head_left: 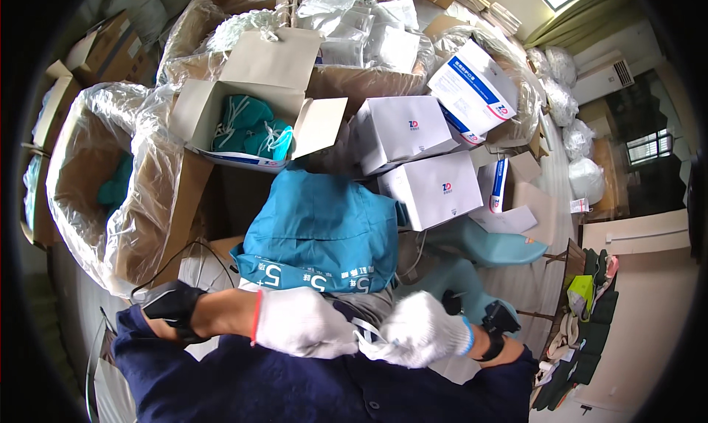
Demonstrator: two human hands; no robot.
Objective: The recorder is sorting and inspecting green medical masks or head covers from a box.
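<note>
My left hand (306,323), in a white knit glove with a red cuff edge, is closed in front of my chest. Close by on its right is my right hand (424,331), also closed, its white glove edged in blue. A looped white strap (366,337) runs between the two, gripped in the fingers of both; what it belongs to is hidden. Just beyond my hands lies a teal cloth (321,227) with white printing, spread over something. Farther off, an open carton (251,163) contains teal masks (254,128) with white straps.
White boxes (431,191) stack at right of centre, and an open white box (509,216) lies beside them. At left stands a plastic-lined carton (110,231); more lined cartons (369,84) stand behind. A light-blue plastic chair (487,244) is on the right.
</note>
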